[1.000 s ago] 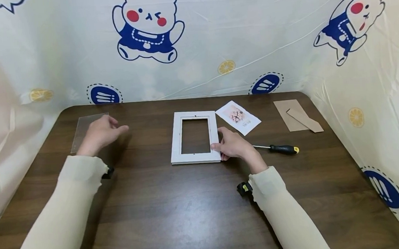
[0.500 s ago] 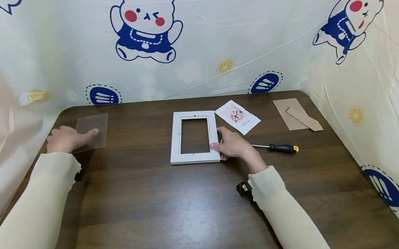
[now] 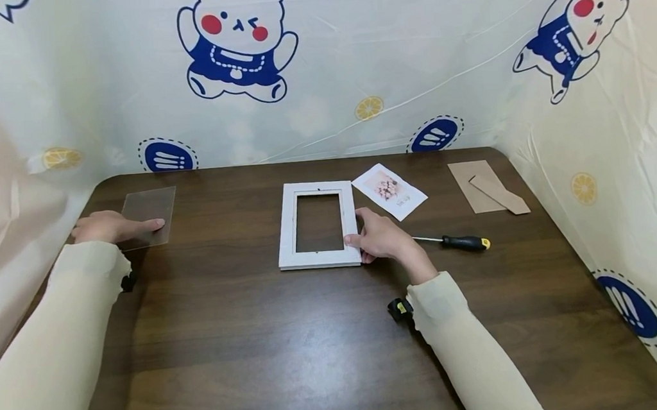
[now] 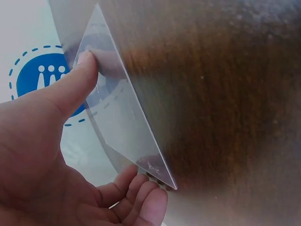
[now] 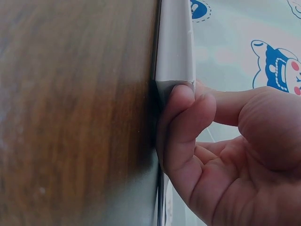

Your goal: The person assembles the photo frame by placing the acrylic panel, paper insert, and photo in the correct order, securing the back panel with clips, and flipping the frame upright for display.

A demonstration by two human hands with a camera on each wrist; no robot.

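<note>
Well, over my remote feed I had the right grip (image 3: 383,234) clamped on the white frame (image 3: 319,258), thumb laid over its face and fingers curled against its right-hand side near the close corner. The frame lay at twelve o'clock on the tabletop (image 3: 292,336), dark wood showing through its opening.

At ten o'clock I had the left grip (image 3: 111,227) on the clear sheet (image 3: 146,205). Its thumb reached across the upper face, and its fingers bent at the left edge. On the left wrist view the thumb tip met its own reflection (a handy sign of contact), yet whether thumb and fingers clamped the sheet between them I could not tell.

Toward one o'clock I saw a flower-printed card (image 3: 390,190), tilted, one corner close by the frame. A tan board (image 3: 468,178) lay at two o'clock, with a narrow tan strip (image 3: 500,196) slanting over it and past its edge. A screwdriver (image 3: 460,242) sat between two and three, black handle outward, shaft running in toward my right wrist.
</note>
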